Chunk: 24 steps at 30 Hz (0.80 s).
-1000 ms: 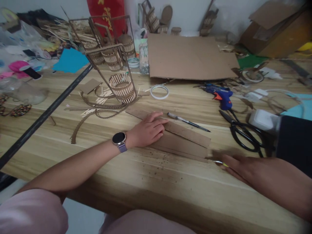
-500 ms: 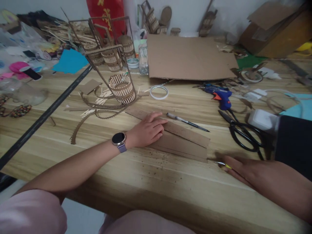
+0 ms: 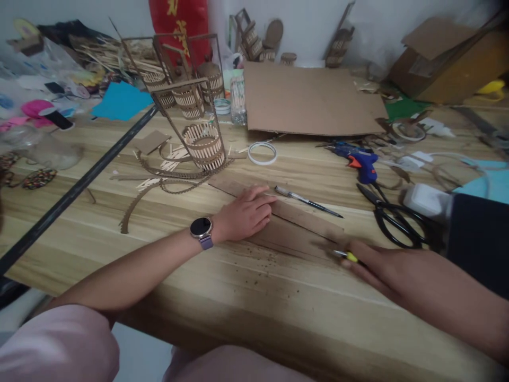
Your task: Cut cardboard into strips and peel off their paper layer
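My left hand (image 3: 250,213) lies with its fingers spread on a flat strip of brown cardboard (image 3: 294,240), pressing it on the wooden table. A second cardboard strip (image 3: 308,220) lies along its far edge. In my right hand (image 3: 369,262) is a small cutter (image 3: 347,255) with a yellow part and a metal tip, held over the right end of the cardboard. Whether the tip touches the cardboard I cannot tell. A pen (image 3: 308,201) rests just beyond the strips. Brown crumbs are scattered on the near side.
Behind stand a small stick basket (image 3: 204,146) with a tall handle, a tape roll (image 3: 262,153) and a large cardboard sheet (image 3: 310,101). To the right are a blue glue gun (image 3: 363,162), black scissors (image 3: 397,223) and a white block (image 3: 425,200). A black bar (image 3: 83,183) crosses the left side.
My right hand has moved left with the cutter, from beside the cardboard's right end to over it. My left hand stays on the cardboard. The whole view has shifted slightly.
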Tool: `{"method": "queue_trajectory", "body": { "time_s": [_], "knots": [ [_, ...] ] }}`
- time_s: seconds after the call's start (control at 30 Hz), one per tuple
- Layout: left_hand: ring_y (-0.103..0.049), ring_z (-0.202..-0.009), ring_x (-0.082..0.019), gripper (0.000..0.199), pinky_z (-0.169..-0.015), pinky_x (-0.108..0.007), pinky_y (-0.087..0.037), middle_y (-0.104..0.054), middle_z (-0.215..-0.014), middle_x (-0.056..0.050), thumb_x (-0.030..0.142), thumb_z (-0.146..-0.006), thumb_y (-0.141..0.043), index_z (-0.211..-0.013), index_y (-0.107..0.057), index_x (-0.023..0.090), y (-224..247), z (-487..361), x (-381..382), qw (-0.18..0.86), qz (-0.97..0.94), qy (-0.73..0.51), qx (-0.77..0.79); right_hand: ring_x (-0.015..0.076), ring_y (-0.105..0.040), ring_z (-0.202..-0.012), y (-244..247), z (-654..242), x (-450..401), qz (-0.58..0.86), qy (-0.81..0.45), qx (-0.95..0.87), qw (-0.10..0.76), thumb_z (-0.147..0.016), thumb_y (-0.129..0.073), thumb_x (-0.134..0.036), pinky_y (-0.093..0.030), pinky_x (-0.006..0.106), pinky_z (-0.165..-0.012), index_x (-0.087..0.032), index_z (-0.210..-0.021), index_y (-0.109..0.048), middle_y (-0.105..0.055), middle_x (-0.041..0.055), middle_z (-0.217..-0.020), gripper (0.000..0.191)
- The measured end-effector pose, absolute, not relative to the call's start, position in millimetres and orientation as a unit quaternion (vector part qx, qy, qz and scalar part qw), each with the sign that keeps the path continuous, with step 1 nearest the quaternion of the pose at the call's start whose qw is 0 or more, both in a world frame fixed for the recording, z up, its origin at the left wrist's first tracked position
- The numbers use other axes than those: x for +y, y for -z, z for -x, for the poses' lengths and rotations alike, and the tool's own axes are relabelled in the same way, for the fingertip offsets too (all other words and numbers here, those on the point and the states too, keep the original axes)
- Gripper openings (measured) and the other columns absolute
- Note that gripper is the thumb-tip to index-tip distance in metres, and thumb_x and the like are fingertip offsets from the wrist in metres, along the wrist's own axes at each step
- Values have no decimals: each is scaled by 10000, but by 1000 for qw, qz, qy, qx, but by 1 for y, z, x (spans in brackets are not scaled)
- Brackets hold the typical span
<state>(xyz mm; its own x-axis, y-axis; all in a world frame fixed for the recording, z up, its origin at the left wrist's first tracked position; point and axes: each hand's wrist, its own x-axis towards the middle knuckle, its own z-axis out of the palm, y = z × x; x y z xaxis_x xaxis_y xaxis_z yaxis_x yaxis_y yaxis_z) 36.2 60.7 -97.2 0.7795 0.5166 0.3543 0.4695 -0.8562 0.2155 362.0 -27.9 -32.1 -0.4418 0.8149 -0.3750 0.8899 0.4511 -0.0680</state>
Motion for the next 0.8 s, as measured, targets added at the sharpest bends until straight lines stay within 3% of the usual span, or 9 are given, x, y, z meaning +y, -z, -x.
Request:
{"method": "queue_trajectory", "body": {
  "time_s": [0.23,0.4,0.8],
  "knots": [
    [-397,-1482,-343,201,-1191,-574,-423,-633,-1411,-155,234,-1046,-469,-975,-643,160,96,-35,62,72,-940,-201,267,221,-709,-589,39,-264,-2,-420,25,894,153,-1038,-415,-369,-235,288,-449,-209,-941,-648,-738,62,-692,298],
    [-404,-1473,-358,209,-1192,-581,-418,-628,-1417,-154,258,-1052,-475,-1001,-650,156,97,-36,63,68,-941,-201,263,260,-740,-655,35,-244,1,-450,24,860,239,-1046,-419,-410,-270,293,-438,-243,-1050,-673,-774,61,-782,304],
    [-422,-1461,-364,214,-1191,-578,-425,-634,-1401,-150,253,-1052,-477,-1018,-663,153,97,-35,62,45,-945,-205,252,261,-751,-659,37,-245,-1,-460,26,856,236,-1032,-448,-404,-200,305,-441,-242,-992,-663,-795,48,-808,272]
  ]
}}
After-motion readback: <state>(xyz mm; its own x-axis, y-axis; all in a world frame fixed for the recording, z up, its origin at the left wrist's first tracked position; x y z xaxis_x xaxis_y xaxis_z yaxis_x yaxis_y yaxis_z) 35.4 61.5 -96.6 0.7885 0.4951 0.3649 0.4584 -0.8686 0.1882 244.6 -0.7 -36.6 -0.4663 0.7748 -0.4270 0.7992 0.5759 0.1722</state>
